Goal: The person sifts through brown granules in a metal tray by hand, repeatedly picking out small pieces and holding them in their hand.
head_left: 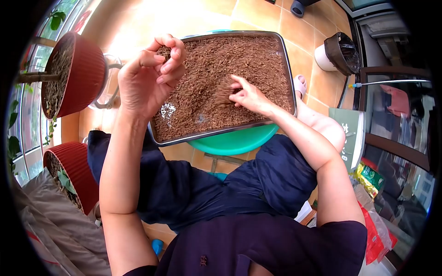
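Left hand (149, 76): up over the tray's left side, palm in, fingers curled narrow, holding what looks like a small brown clump (164, 51); exact makeup unclear. Right hand (251, 96): low over mid-tray, fingers part-spread and bent, tips at the brown crumbly material (253, 60). Blur there; can't tell if those fingers pinch anything.

Material is spread across the dark tray (287, 76), pale patches of base showing at the near left. Tray sits over a green basin (235, 142), in front of the person's knees. Red ribbed pot (85, 69) stands left of the raised hand, well clear of it.

Step in hand, my read: working through the loose stuff by hand, right picking or stirring, left keeping pieces. Next move calls for a light fingertip pinch on the right, and a left grip snug enough not to shed crumbs.
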Action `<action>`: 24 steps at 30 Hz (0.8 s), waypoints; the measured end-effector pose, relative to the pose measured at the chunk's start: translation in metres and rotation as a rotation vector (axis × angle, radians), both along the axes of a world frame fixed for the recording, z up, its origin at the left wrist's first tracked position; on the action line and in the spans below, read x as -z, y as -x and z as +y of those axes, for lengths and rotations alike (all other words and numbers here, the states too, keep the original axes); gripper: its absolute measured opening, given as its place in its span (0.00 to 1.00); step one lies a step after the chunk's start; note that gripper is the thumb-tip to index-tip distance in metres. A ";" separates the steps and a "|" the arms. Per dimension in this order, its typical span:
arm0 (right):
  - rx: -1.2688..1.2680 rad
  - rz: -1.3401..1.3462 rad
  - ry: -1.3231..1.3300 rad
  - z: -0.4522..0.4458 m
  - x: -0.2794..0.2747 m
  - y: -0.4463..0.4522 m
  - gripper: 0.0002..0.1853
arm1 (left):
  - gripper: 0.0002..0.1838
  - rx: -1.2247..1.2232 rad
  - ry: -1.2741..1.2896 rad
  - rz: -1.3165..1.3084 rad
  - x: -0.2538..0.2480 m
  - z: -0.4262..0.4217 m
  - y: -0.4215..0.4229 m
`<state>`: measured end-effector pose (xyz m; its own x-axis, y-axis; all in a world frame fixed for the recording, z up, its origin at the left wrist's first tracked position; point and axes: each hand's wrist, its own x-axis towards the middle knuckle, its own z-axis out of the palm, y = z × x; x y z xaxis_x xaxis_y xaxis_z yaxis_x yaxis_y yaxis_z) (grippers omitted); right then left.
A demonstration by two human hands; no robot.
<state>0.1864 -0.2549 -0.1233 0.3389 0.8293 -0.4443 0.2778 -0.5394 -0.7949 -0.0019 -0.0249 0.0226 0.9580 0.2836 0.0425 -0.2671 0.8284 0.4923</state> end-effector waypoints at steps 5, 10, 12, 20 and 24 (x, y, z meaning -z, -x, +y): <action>0.120 -0.067 -0.061 0.004 -0.012 -0.028 0.19 | 0.08 -0.080 0.113 0.019 -0.006 0.001 0.003; -0.304 0.014 0.318 -0.026 0.001 -0.046 0.15 | 0.12 -0.095 0.304 0.052 0.001 0.003 0.002; -0.581 -0.131 0.447 -0.041 0.002 -0.035 0.16 | 0.17 -0.082 0.390 0.070 0.011 0.007 0.003; -0.554 -0.360 0.046 -0.047 0.034 -0.024 0.23 | 0.22 -0.026 0.433 0.238 0.024 0.001 -0.002; -0.196 -0.394 -0.135 -0.029 0.004 -0.055 0.24 | 0.22 -0.055 0.427 0.250 0.025 0.003 -0.001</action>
